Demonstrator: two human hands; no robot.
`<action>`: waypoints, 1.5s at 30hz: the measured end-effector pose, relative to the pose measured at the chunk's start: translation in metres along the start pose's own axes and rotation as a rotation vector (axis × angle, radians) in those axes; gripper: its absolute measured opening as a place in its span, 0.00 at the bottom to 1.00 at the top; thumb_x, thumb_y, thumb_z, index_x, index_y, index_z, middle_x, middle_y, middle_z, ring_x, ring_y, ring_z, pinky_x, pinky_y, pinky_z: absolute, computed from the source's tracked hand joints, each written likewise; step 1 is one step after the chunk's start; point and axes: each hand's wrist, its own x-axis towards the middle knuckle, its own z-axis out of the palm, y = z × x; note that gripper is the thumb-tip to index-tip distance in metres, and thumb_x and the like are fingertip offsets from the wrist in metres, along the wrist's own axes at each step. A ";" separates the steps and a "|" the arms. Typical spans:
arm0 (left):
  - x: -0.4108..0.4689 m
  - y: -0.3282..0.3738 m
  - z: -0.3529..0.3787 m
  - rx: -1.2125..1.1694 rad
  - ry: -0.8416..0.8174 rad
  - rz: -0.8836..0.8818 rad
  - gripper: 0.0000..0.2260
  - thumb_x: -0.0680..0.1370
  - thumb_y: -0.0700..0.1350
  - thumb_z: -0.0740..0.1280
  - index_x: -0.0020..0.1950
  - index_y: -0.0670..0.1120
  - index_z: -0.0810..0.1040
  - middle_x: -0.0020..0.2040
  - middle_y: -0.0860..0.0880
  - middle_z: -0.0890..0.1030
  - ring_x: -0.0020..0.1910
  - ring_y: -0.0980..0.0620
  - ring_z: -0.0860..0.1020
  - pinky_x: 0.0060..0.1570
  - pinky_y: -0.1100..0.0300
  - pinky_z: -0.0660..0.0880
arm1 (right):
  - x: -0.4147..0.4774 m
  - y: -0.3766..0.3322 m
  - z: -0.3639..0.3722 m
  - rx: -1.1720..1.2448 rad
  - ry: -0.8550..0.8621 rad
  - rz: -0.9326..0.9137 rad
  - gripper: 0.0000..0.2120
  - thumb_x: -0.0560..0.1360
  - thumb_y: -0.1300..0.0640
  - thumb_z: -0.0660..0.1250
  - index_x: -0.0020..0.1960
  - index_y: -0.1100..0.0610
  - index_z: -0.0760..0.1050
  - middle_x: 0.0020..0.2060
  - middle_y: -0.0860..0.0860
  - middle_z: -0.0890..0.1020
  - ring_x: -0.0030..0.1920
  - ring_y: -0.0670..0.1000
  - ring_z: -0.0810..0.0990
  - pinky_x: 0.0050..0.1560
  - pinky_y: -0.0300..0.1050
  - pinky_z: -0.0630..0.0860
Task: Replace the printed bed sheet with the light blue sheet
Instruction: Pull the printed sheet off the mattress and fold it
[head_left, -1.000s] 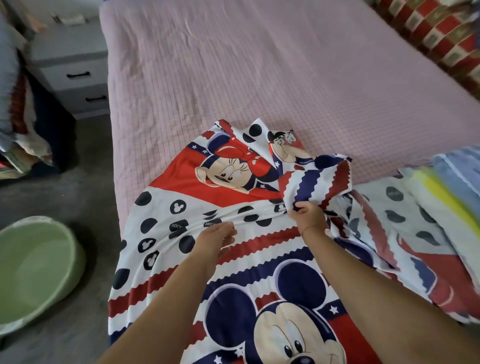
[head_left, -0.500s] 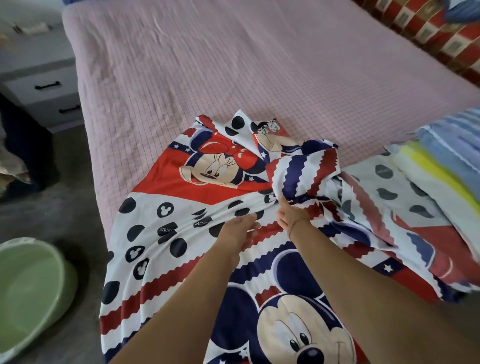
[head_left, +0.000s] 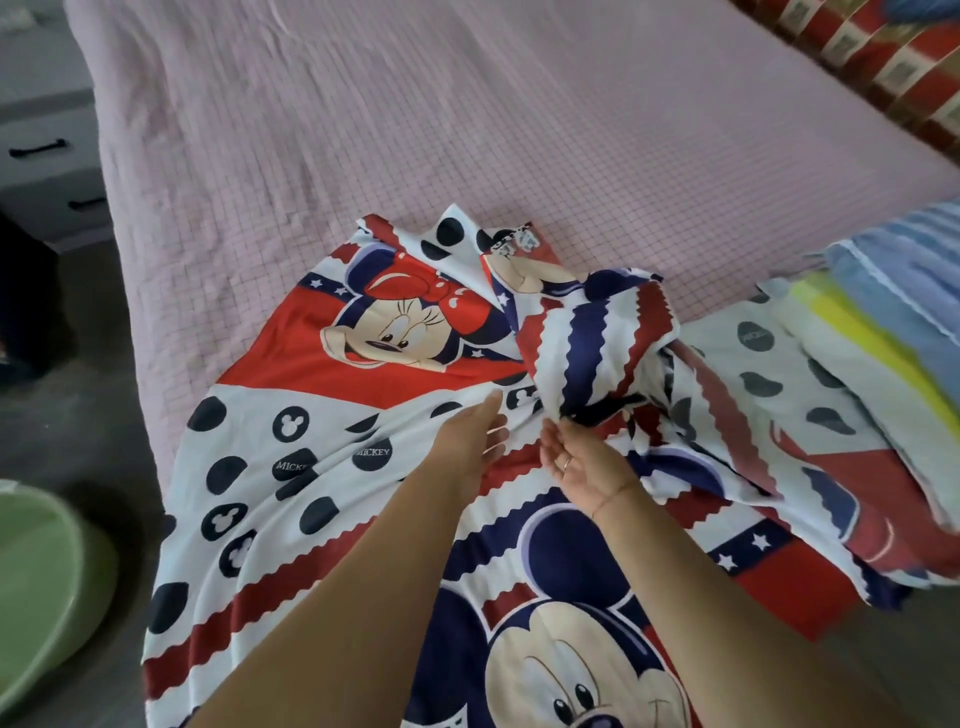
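Note:
The printed sheet (head_left: 363, 467), with cartoon mice, red and navy stripes and black dots, lies bunched over the near end of the bed and hangs off its edge. Beneath it shows the pink checked mattress cover (head_left: 467, 130). My left hand (head_left: 472, 441) rests flat on the sheet with straight fingers. Close beside it, my right hand (head_left: 576, 467) is turned palm up with relaxed fingers, its tips at the raised striped fold (head_left: 597, 343). A folded light blue sheet (head_left: 909, 270) lies at the bed's right edge, on top of yellow and white cloth.
A green plastic basin (head_left: 36, 587) stands on the grey floor at the lower left. A grey drawer unit (head_left: 47, 156) is by the bed's left side. Red patterned bedding (head_left: 883, 62) lies along the far right edge.
My right hand has let go of the striped fold and turned palm up. My left hand's fingers have straightened, and the two hands have come closer together. The view shifted slightly.

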 end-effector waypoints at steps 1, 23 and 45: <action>0.002 0.003 0.006 -0.014 -0.010 -0.005 0.14 0.80 0.54 0.65 0.57 0.44 0.76 0.54 0.48 0.79 0.55 0.50 0.78 0.61 0.55 0.74 | -0.010 0.003 -0.005 -0.063 -0.034 0.002 0.05 0.80 0.61 0.61 0.47 0.58 0.75 0.41 0.51 0.81 0.46 0.47 0.78 0.52 0.42 0.75; -0.025 0.033 -0.007 -0.342 0.158 0.093 0.13 0.75 0.50 0.73 0.36 0.44 0.77 0.28 0.50 0.75 0.21 0.54 0.73 0.28 0.63 0.76 | -0.107 0.013 -0.108 -0.390 0.152 0.054 0.10 0.80 0.54 0.61 0.54 0.60 0.74 0.44 0.55 0.79 0.49 0.54 0.80 0.51 0.48 0.75; -0.163 0.017 -0.101 -0.228 -0.011 0.406 0.11 0.79 0.43 0.67 0.59 0.39 0.80 0.51 0.43 0.85 0.52 0.44 0.84 0.56 0.50 0.79 | -0.142 0.070 0.088 -1.195 -0.156 -0.863 0.39 0.65 0.41 0.76 0.72 0.45 0.65 0.69 0.43 0.69 0.70 0.46 0.64 0.71 0.55 0.65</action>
